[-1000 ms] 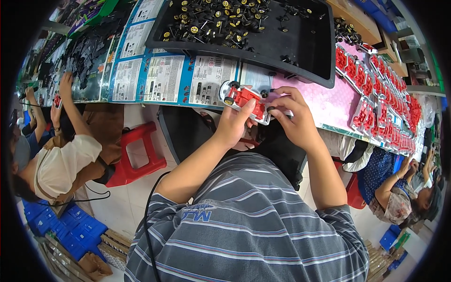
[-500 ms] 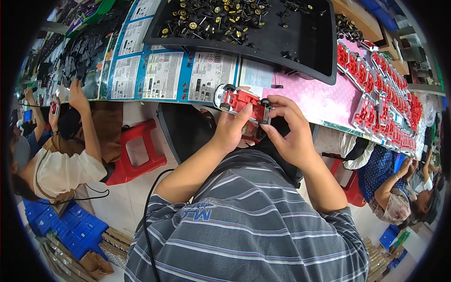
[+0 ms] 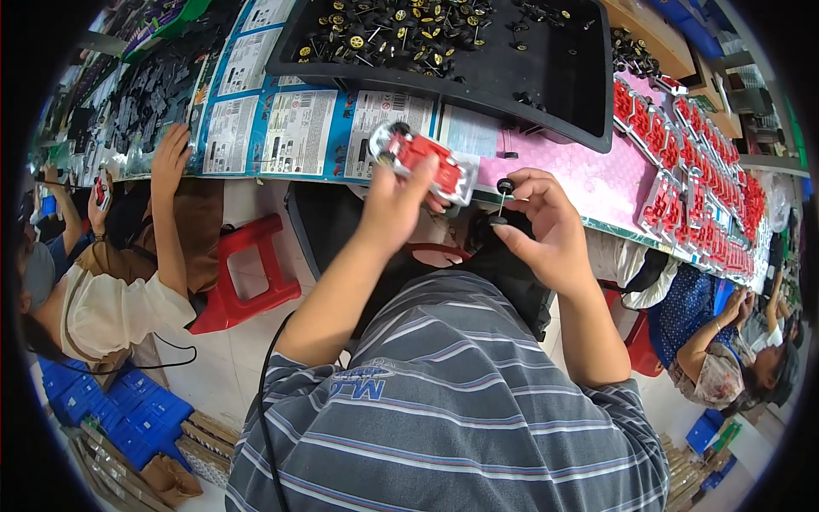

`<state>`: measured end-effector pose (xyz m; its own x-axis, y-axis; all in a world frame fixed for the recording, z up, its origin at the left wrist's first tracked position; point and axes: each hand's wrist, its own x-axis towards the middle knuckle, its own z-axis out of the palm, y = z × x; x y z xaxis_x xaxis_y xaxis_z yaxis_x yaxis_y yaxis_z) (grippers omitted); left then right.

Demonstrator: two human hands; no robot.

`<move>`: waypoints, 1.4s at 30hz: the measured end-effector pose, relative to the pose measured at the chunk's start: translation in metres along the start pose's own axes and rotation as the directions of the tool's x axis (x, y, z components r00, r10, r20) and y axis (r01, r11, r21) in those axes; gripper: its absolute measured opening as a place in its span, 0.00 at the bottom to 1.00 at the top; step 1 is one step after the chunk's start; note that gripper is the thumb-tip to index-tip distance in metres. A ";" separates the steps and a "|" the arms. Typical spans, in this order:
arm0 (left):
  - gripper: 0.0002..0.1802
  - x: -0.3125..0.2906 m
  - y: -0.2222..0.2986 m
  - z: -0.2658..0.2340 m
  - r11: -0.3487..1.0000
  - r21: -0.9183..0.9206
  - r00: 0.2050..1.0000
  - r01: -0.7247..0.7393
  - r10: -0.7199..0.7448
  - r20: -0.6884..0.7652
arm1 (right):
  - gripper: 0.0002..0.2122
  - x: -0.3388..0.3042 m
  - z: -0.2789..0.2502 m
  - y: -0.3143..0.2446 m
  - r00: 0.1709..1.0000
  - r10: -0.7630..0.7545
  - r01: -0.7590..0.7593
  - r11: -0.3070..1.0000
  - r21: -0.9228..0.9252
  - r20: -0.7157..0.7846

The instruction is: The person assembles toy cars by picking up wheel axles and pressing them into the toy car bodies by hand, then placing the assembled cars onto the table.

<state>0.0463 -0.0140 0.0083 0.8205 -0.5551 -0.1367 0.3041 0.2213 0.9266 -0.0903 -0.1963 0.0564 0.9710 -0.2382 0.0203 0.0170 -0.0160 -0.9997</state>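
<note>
My left hand is closed around a toy car, its red underside facing up and its silvery body edge showing. One dark wheel is visible at the car's far-left end; the car is slightly blurred. In my right hand, a wheel axle is pinched between thumb and fingers, a black wheel at each end of a thin metal rod. The axle stays apart from the car, to its right. Both hands are above my lap at the table's near edge.
Ahead stands a black tray holding many yellow-and-black wheel axles. Rows of red-and-silver toy car parts lie at the right on a pink sheet. Co-workers sit on both sides; a red stool stands at the left.
My left hand has moved the car left and turned it. The wheel axle, earlier at the car's right end, is now away from it in my right hand.
</note>
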 end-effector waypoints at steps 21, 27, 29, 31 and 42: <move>0.14 -0.033 0.055 0.042 0.820 0.514 0.954 -0.252 0.120 0.276 | 0.28 -0.014 0.015 -0.021 0.991 -0.115 0.111 0.992 0.052 0.068; 0.06 -0.032 0.037 0.035 0.920 0.306 0.954 -0.243 0.169 0.249 | 0.25 -0.019 0.014 -0.021 0.995 0.075 -0.097 0.920 0.379 0.071; 0.06 -0.037 0.035 0.038 0.977 0.190 0.967 -0.102 0.052 0.249 | 0.19 -0.019 0.014 -0.014 0.996 0.059 -0.077 0.930 0.359 0.062; 0.05 -0.037 0.032 0.042 0.999 0.015 0.957 0.032 -0.035 0.289 | 0.13 -0.019 0.015 -0.012 1.000 0.021 -0.020 0.984 0.176 -0.005; 0.05 -0.044 0.016 0.044 0.772 0.386 0.862 -0.505 0.432 0.265 | 0.06 -0.011 0.023 -0.029 0.988 -0.152 0.133 0.919 -0.372 -0.023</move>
<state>-0.0064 -0.0216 0.0448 0.7106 -0.5951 0.3754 -0.3671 0.1415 0.9193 -0.0963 -0.1707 0.0847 0.9513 -0.2555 0.1727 0.0561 -0.4072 -0.9116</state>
